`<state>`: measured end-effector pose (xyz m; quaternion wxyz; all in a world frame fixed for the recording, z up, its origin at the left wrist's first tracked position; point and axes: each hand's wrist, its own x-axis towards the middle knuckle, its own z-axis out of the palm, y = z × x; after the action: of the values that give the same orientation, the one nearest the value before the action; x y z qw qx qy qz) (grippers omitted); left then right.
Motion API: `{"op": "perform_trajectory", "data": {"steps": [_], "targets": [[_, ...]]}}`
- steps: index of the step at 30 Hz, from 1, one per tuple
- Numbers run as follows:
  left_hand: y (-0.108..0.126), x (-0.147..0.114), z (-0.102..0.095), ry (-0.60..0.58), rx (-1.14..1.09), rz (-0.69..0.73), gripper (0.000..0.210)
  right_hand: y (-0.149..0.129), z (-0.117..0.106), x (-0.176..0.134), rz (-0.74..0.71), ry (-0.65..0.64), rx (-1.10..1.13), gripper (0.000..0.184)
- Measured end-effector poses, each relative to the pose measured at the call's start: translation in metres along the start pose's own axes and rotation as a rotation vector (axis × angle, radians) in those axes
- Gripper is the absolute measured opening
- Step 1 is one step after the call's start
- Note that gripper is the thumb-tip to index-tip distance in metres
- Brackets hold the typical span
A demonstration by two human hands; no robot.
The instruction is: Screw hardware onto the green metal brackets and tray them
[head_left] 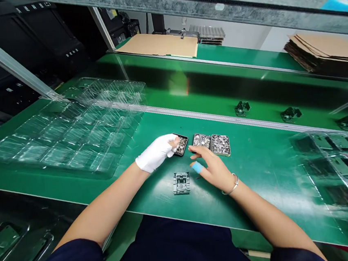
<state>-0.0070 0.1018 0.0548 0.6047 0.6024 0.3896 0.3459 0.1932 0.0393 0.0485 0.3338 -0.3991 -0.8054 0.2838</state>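
My left hand (160,150), in a white glove that leaves a fingertip bare, is over the near edge of a small black tray (182,145) of tiny metal parts. Its fingers are pinched together, and whatever is between them is too small to see. My right hand (213,167), with blue tape round the thumb, hovers in front of two more trays, one with silvery parts (201,140) and one beside it (221,144). Its fingers are apart and hold nothing visible. Between my hands and nearer to me, a grey-green moulded plastic part (181,183) lies flat on the green table (155,194).
Clear compartment trays (66,132) cover the table's left side. At right, another clear tray (343,163) holds flat grey-green parts. Several dark parts (291,113) appear along a low see-through panel. Cardboard sheets (323,52) are stacked behind, and a metal shelf (180,6) crosses overhead.
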Motion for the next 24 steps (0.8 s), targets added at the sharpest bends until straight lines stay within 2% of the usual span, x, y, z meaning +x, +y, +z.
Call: {"op": "perform_trajectory", "data": {"steps": [4, 7, 11, 14, 16, 20, 24], "targets": [[0.005, -0.014, 0.019, -0.048, -0.112, -0.025, 0.028, -0.009, 0.006, 0.026, -0.051, 0.167, 0.001, 0.015], [0.005, -0.024, 0.022, -0.011, -0.143, 0.0, 0.028, -0.012, 0.014, 0.032, 0.013, 0.233, 0.086, 0.004], [0.002, -0.037, 0.02, -0.007, -0.12, 0.027, 0.028, -0.018, 0.021, 0.025, 0.182, 0.144, 0.35, 0.008], [0.001, -0.045, 0.025, 0.023, -0.175, -0.02, 0.031, -0.022, 0.023, 0.017, 0.205, 0.085, 0.435, 0.012], [0.0, -0.05, 0.03, 0.058, -0.215, -0.044, 0.032, -0.024, 0.024, 0.011, 0.139, 0.107, 0.315, 0.013], [-0.002, -0.06, 0.039, 0.09, -0.282, -0.058, 0.034, -0.023, 0.023, 0.002, -0.061, 0.162, -0.09, 0.012], [-0.001, -0.065, 0.04, 0.081, -0.327, -0.07, 0.034, -0.024, 0.021, -0.002, -0.184, 0.135, -0.277, 0.021]]}}
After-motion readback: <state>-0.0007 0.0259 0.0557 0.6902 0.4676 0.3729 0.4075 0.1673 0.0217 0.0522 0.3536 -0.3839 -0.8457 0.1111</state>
